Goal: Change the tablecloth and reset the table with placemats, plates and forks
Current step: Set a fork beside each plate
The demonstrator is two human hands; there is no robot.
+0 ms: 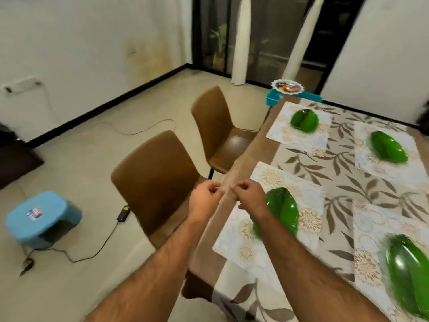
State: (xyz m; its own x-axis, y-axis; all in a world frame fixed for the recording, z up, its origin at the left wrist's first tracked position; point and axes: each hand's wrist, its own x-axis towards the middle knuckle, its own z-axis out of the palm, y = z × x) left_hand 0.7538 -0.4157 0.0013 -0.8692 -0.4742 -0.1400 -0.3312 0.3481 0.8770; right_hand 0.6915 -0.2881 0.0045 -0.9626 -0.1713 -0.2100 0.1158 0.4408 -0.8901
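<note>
In the head view, both hands are seen at the centre of the frame, the left hand [206, 194] and right hand [248, 194] with fingers curled; whether anything is pinched cannot be told. The nearest plate [282, 211], on its placemat [308, 196], lies just right of the right hand, its long axis running toward the lower edge.

Two brown chairs [162, 182] stand on a pale tiled floor [92, 140]; left of them a blue stool [41, 217], behind them white walls [81, 43] and what seems a dark glass door [262, 36].
</note>
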